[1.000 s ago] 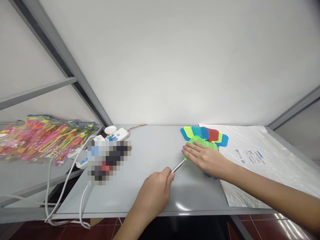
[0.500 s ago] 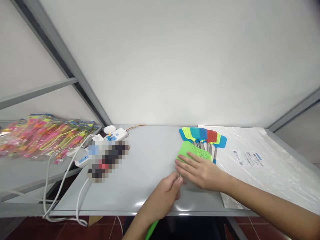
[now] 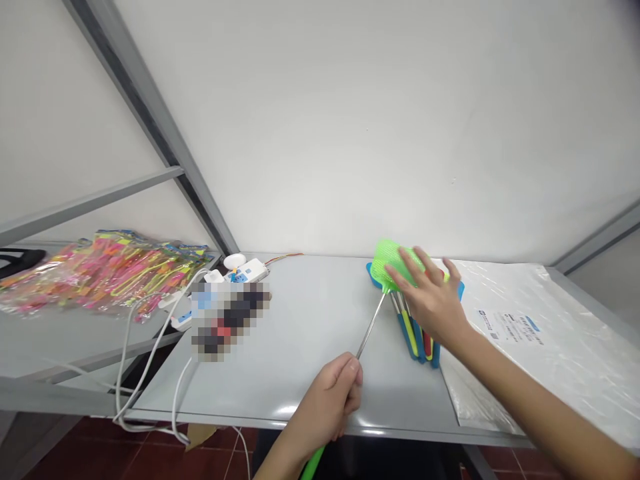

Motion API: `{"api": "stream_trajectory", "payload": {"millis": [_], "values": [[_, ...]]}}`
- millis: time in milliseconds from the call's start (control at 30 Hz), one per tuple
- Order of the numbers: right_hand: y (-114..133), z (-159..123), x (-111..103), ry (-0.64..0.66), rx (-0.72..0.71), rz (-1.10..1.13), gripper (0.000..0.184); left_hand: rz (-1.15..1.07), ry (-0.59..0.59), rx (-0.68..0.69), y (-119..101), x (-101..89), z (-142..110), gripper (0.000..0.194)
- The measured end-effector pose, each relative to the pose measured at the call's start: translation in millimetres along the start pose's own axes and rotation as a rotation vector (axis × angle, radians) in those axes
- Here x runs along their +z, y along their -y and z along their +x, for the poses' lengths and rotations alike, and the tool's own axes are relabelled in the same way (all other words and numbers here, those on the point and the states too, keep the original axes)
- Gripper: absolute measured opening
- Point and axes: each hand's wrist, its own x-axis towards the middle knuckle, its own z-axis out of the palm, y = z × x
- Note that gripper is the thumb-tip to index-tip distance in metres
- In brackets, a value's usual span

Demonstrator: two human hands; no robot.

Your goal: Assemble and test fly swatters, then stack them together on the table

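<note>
My left hand (image 3: 334, 399) is closed round the lower part of a green fly swatter, whose green grip shows below the fist. A thin metal shaft runs up from the fist to the perforated bright-green fly swatter head (image 3: 385, 267). My right hand (image 3: 434, 301) is open with fingers spread, over the right side of that head; whether it touches is unclear. Beneath lies a bunch of fly swatters (image 3: 407, 328) with blue, yellow and red handles, their heads largely covered by the hand and the green head.
A white plastic bag (image 3: 525, 333) with a printed label lies on the right of the grey table (image 3: 280, 333). White power strips (image 3: 247, 272) with cables and a pixelated item (image 3: 233, 323) are on the left. Bagged colourful items (image 3: 135, 267) are piled on the left-hand table.
The green swatter's head has moved away from my left hand, and a long metal shaft now shows between them. My right hand has moved up and right, its fingers spreading.
</note>
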Motion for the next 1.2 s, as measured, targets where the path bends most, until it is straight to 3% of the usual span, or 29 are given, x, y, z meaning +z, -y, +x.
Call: {"api": "stream_trajectory", "payload": {"millis": [100, 133, 167, 200, 267, 333, 400, 533, 667, 800, 867, 933, 1000, 1067, 1167, 1200], "values": [[50, -16, -11, -0.191, 0.537, 0.397, 0.060, 0.041, -0.113, 0.092, -2, 7.1, 2, 0.034], [66, -21, -12, -0.187, 0.655, 0.586, 0.054, 0.070, -0.126, 0.126, -1, 10.5, 3, 0.034], [80, -26, -12, -0.121, 0.708, 0.772, 0.045, 0.107, -0.121, 0.157, 1, 13.9, 4, 0.035], [92, -29, -11, 0.045, 0.732, 0.986, 0.037, 0.150, -0.109, 0.183, 3, 16.9, 4, 0.035], [106, -31, -7, 0.265, 0.851, 1.303, 0.034, 0.242, -0.081, 0.210, 7, 20.4, 5, 0.036], [106, -29, -4, 0.292, 0.976, 1.494, 0.037, 0.325, -0.066, 0.193, 9, 19.3, 2, 0.037], [94, -24, -3, 0.183, 1.063, 1.565, 0.036, 0.421, -0.048, 0.148, 7, 14.3, -3, 0.038], [50, -16, -8, -0.079, 1.125, 1.558, 0.036, 0.632, -0.019, 0.096, -3, 2.6, -18, 0.037], [20, -13, -16, -0.217, 1.127, 1.578, 0.033, 0.799, 0.008, 0.083, -14, -2.1, -27, 0.035], [39, -17, -19, -0.338, 1.112, 1.565, 0.028, 0.915, -0.022, 0.091, -24, -1.2, -20, 0.032], [66, -21, -17, -0.292, 1.093, 1.627, 0.028, 0.946, -0.052, 0.119, -28, 0.8, -14, 0.030], [92, -25, -17, -0.142, 1.098, 1.774, 0.031, 0.964, -0.067, 0.155, -29, 3.0, -7, 0.029], [103, -27, -18, -0.173, 1.142, 1.870, 0.032, 0.978, -0.059, 0.171, -28, 4.1, -2, 0.030], [94, -25, -21, -0.318, 1.187, 1.906, 0.034, 1.001, -0.046, 0.160, -25, 2.5, -1, 0.031], [57, -19, -27, -0.608, 1.226, 1.882, 0.032, 1.048, -0.050, 0.125, -21, -4.9, -7, 0.033], [44, -16, -28, -0.645, 1.230, 1.878, 0.029, 1.060, -0.055, 0.115, -20, -8.1, -9, 0.033]]}}
